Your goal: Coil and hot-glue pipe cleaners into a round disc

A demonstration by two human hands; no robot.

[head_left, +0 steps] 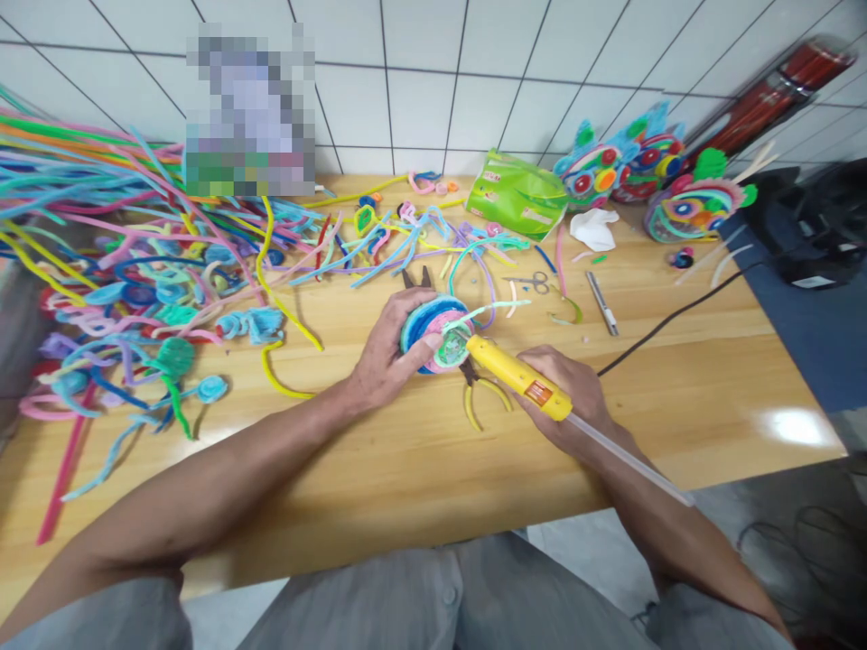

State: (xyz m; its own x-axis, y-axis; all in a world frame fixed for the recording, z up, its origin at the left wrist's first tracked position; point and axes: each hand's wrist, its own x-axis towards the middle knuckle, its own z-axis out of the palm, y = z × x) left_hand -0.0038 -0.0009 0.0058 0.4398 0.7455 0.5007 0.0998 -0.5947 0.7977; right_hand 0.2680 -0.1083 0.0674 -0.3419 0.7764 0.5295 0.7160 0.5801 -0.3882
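Holding; left hand [393, 348]: 1 coil [448, 343]; right hand [575, 390]: 1 glue gun [518, 375]

- Desk [677, 397]: pale wood-grain top, glossy; bright glare patch near the right front corner.
- Left side: big tangle of fuzzy stems [265, 239], many colours, coiled pieces [176, 357] mixed in. Red strip [66, 474] slants toward the front edge.
- Middle: yellow-handled pliers [469, 370], partly covered, handles spread.
- Right of middle: small scissors [539, 282], silver pen-like tool [602, 304], black cord [677, 314] running diagonally.
- Back: green packet [518, 192]; crumpled white tissue [594, 230] near it; three face-like craft pieces [694, 212] toward the right.
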